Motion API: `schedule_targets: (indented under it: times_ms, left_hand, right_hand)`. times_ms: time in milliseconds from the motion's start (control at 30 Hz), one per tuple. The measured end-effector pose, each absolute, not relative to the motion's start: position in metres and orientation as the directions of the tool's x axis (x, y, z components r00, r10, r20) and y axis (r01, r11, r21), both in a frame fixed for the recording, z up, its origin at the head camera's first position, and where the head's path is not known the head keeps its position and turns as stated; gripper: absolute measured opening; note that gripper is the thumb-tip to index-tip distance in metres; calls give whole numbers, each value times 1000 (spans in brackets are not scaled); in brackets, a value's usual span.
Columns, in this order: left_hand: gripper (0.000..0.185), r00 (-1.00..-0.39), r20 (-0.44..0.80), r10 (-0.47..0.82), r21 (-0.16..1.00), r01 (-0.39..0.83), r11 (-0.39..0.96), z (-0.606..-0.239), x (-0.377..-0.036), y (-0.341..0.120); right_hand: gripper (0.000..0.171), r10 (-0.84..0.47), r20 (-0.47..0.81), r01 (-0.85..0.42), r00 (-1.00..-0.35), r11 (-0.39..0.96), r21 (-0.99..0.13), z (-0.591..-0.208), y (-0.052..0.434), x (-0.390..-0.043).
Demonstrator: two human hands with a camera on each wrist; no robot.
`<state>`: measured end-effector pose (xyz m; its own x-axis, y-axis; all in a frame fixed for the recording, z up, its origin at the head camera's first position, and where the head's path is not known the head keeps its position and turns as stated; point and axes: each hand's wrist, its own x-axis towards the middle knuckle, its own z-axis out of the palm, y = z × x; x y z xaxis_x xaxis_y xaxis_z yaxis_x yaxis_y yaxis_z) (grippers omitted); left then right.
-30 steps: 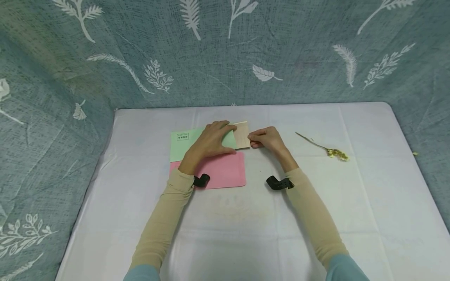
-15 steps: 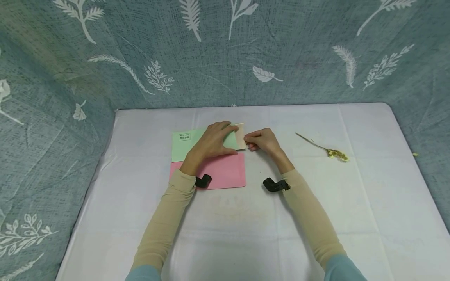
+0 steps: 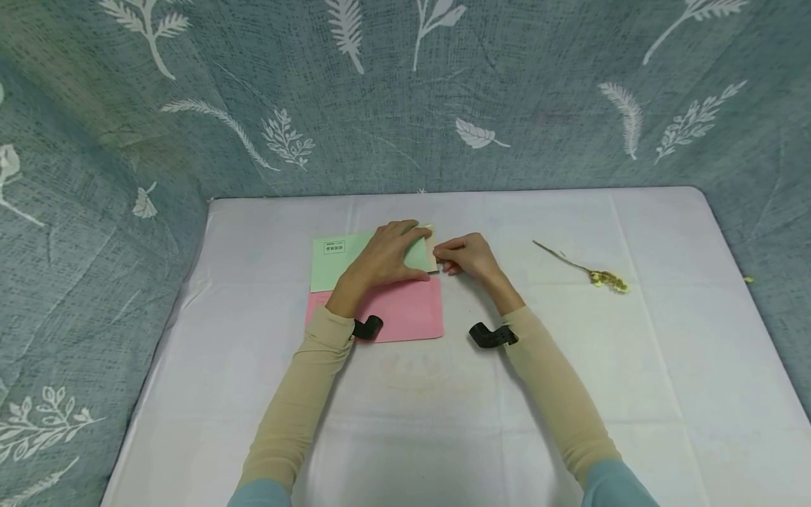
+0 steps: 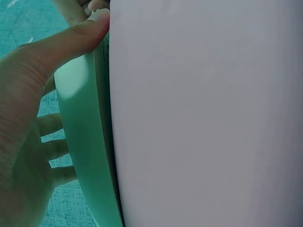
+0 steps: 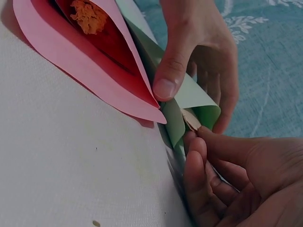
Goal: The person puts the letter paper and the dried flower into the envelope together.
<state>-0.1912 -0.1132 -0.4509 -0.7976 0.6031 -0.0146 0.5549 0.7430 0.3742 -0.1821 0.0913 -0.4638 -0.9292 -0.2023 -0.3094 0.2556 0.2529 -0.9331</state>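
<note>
Where the green envelope (image 3: pixel 355 259) lies at the left of the white cloth-covered table (image 3: pixel 665 394), its lower edge meets or slightly overlaps the pink envelope (image 3: pixel 405 310) nearer me; I cannot tell which lies on top. My left hand (image 3: pixel 380 257) rests across the green envelope, fingers curved over its right end, thumb pressed at the open mouth; the left wrist view shows the thumb (image 4: pixel 71 40) bearing on the paper's rim, so I read this hand as gripping the envelope. In the right wrist view the mouth is bowed open, which suggests thin, light, springy paper that creases if squeezed hard; it is best held at the edge, as shown. The pink envelope also gapes there, with something orange (image 5: pixel 90 16) inside it.

Just right of the mouth, the tan card (image 3: pixel 434 255) is nearly wholly inside the green envelope, only a narrow strip showing. My right hand (image 3: pixel 465 257) pinches its outer end between thumb and curled fingers (image 5: pixel 201 156). I judge the card stiffer than the envelope, light and smooth, best held by that trailing edge and kept flat.

Well apart to the right lies a dried flower sprig (image 3: pixel 592 271), probably brittle, untouched.
</note>
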Motion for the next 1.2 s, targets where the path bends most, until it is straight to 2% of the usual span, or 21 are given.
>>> schedule_targets:
  times_ms: [367,600,1200]
  left_hand:
    - [82,-791,-12,612,372,565,737,-450,-191,-111]
    - [83,-789,-1,614,361,572,736,-452,-191,-111]
    - [82,-790,-7,613,366,568,737,-451,-192,-110]
  right_hand:
    - [25,-221,-258,180,-941,319,-930,-468,88,-181]
    - [28,-208,-264,177,-942,364,-915,-469,82,-182]
    - [26,-242,-254,168,-937,326,-930,-466,85,-182]
